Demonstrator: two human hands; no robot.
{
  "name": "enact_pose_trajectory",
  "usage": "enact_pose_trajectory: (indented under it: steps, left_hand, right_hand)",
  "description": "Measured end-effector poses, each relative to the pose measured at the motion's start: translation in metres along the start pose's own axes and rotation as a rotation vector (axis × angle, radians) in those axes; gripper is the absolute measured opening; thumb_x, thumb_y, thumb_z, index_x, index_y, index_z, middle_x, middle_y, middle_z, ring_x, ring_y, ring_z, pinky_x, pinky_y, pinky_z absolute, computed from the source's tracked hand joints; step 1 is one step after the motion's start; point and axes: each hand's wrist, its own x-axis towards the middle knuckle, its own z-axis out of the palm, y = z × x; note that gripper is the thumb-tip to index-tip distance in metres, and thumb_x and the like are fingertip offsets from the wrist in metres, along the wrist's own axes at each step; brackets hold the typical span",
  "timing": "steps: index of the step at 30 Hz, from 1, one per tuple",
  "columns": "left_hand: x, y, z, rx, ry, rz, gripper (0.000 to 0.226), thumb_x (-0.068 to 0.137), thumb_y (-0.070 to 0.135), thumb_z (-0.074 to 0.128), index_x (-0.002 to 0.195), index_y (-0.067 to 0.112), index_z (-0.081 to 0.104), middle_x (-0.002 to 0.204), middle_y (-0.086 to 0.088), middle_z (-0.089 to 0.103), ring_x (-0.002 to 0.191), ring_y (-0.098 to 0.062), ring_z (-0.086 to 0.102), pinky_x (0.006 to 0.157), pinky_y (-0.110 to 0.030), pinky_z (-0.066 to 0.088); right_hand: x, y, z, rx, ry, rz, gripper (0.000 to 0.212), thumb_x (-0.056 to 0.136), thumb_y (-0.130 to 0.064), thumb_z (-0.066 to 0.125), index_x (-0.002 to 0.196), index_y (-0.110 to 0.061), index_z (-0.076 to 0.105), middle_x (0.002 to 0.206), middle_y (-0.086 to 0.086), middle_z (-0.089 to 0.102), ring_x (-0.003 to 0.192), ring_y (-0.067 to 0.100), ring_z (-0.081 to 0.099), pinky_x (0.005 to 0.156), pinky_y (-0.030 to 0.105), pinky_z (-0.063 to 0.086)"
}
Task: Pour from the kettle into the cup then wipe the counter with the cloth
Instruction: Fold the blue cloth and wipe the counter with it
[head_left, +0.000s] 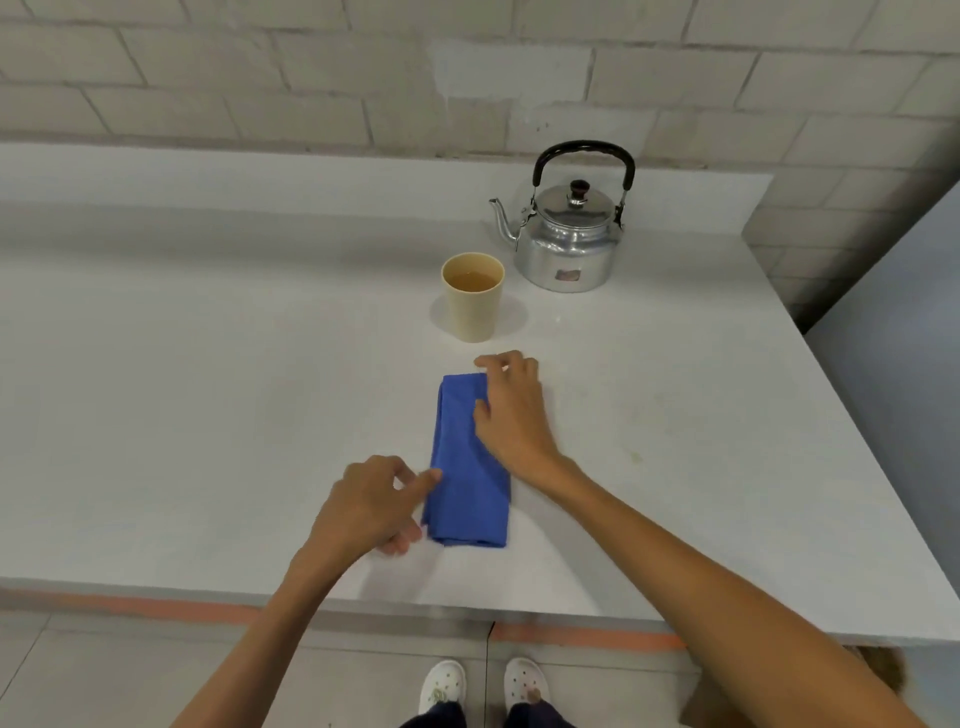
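The folded blue cloth (465, 467) lies mid-frame on the worktop (208, 364). The right hand (511, 410) rests loosely on it, hiding its far right corner. The left hand (371, 504) touches its left edge with the forefinger; whether it grips is unclear. Above stand the filled cup (472, 301) and the kettle (566, 244).

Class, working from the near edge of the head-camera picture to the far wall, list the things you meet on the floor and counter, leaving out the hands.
White perforated shoes → folded blue cloth → beige cup of amber liquid → shiny metal kettle with black handle → pale brick wall.
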Motion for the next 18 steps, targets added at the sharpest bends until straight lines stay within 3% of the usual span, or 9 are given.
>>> enact_pose_trajectory:
  steps: [2, 5, 8, 13, 18]
  left_hand:
    - [0.006, -0.002, -0.008, 0.101, 0.158, 0.064, 0.031, 0.088, 0.049, 0.052, 0.090, 0.019, 0.061, 0.061, -0.002, 0.073, 0.050, -0.017, 0.068, 0.062, -0.032, 0.058]
    - [0.021, -0.002, -0.012, 0.122, 0.319, 0.186, 0.027, 0.091, 0.038, 0.052, 0.099, 0.013, 0.061, 0.092, -0.010, 0.071, 0.084, -0.028, 0.065, 0.081, -0.041, 0.053]
    - [0.038, -0.002, -0.005, 0.164, 0.409, 0.328, 0.027, 0.093, 0.026, 0.051, 0.114, 0.010, 0.058, 0.116, -0.013, 0.063, 0.109, -0.031, 0.052, 0.089, -0.044, 0.044]
    - [0.057, -0.006, 0.013, 0.245, 0.445, 0.422, 0.040, 0.097, 0.022, 0.045, 0.135, 0.010, 0.047, 0.148, -0.013, 0.039, 0.135, -0.031, 0.033, 0.105, -0.047, 0.031]
    - [0.062, -0.023, 0.028, 0.379, 0.356, 0.496, 0.050, 0.100, 0.031, 0.033, 0.147, 0.015, 0.028, 0.159, -0.007, 0.018, 0.147, -0.023, 0.012, 0.119, -0.044, 0.006]
  right_hand:
    - [-0.008, -0.008, 0.011, -0.041, -0.094, -0.032, 0.045, 0.093, -0.002, 0.046, 0.138, -0.005, 0.040, 0.142, 0.013, 0.037, 0.130, 0.029, 0.032, 0.104, 0.034, 0.032]
    - [-0.016, -0.017, 0.027, -0.103, -0.172, 0.017, 0.052, 0.100, -0.014, 0.037, 0.149, -0.005, 0.022, 0.159, 0.016, 0.018, 0.146, 0.029, 0.011, 0.118, 0.037, 0.009]
    - [-0.029, -0.025, 0.045, -0.247, -0.161, 0.011, 0.056, 0.103, -0.028, 0.026, 0.153, -0.008, 0.010, 0.162, 0.014, 0.003, 0.149, 0.028, -0.004, 0.118, 0.043, -0.010]
    - [-0.055, -0.016, 0.048, -0.371, -0.128, -0.127, 0.056, 0.103, -0.028, 0.024, 0.153, -0.009, 0.007, 0.163, 0.010, 0.003, 0.150, 0.027, -0.005, 0.121, 0.044, -0.007]
    - [-0.085, 0.019, 0.018, -0.359, -0.138, -0.174, 0.054, 0.102, -0.027, 0.025, 0.153, -0.013, 0.013, 0.163, 0.006, 0.008, 0.150, 0.021, 0.000, 0.121, 0.040, -0.008]
